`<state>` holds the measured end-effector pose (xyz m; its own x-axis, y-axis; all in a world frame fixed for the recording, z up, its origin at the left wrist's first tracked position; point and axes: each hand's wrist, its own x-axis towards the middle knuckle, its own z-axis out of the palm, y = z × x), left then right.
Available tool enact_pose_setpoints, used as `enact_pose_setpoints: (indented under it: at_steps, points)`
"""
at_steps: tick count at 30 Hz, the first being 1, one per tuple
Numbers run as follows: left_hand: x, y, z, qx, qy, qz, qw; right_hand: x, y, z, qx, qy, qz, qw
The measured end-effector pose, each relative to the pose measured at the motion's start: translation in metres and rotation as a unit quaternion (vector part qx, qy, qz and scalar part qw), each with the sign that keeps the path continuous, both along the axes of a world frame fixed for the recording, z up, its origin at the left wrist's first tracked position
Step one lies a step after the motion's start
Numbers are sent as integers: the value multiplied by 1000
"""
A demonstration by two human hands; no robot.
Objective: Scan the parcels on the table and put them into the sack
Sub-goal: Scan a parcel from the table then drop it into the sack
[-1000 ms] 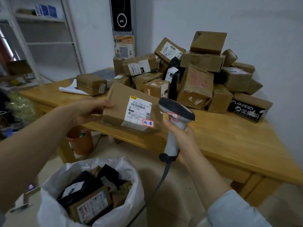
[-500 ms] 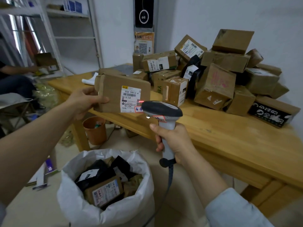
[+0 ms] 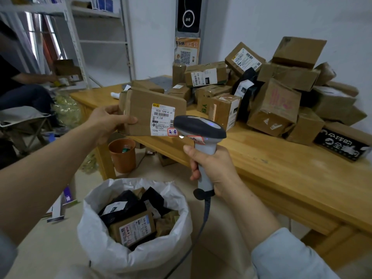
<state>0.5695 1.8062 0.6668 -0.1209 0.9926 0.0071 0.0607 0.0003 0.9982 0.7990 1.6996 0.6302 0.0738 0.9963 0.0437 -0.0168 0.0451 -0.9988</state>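
Observation:
My left hand [image 3: 108, 122] grips a flat brown cardboard parcel [image 3: 141, 109] by its left end, holding it upright over the table's front edge with its white shipping label facing me. My right hand [image 3: 213, 170] is closed around the grip of a grey handheld barcode scanner [image 3: 198, 127], whose head points at the label's lower right corner, almost touching it. Below stands an open white sack [image 3: 128, 244] on the floor, holding several brown and black parcels. A heap of cardboard parcels [image 3: 273, 93] covers the back right of the wooden table [image 3: 271, 158].
An orange bin [image 3: 122, 156] stands under the table beside its leg. A seated person [image 3: 22, 93] is at the far left near white metal shelves [image 3: 80, 41]. Papers lie on the floor left of the sack. The scanner's cable hangs down past the sack.
The view has swung left. The parcel has been turned from tilted to upright with its label squarely facing me, and the scanner head has stayed close to the label.

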Motion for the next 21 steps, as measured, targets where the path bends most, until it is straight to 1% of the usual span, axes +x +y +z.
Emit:
enact_pose_setpoints:
  at_steps: [7, 10, 12, 15, 18, 21]
  points:
    - [-3, 0, -1, 0, -1, 9, 1000, -3, 0, -3, -5, 3, 8, 1000]
    - [-7, 1, -3, -8, 8, 16, 1000, -2, 1, -5, -22, 29, 13, 999]
    - [-14, 2, -9, -25, 7, 22, 999, 1, 3, -12, -50, 37, 19, 998]
    - [-31, 3, -29, -60, 13, 28, 998, 4, 6, -36, -127, 30, 19, 991]
    - [-52, 2, -63, -90, -6, 35, 995, 4, 13, -73, -194, 28, 8, 980]
    - [-66, 3, -107, -127, -7, 54, 990, 4, 25, -111, -234, 11, -19, 972]
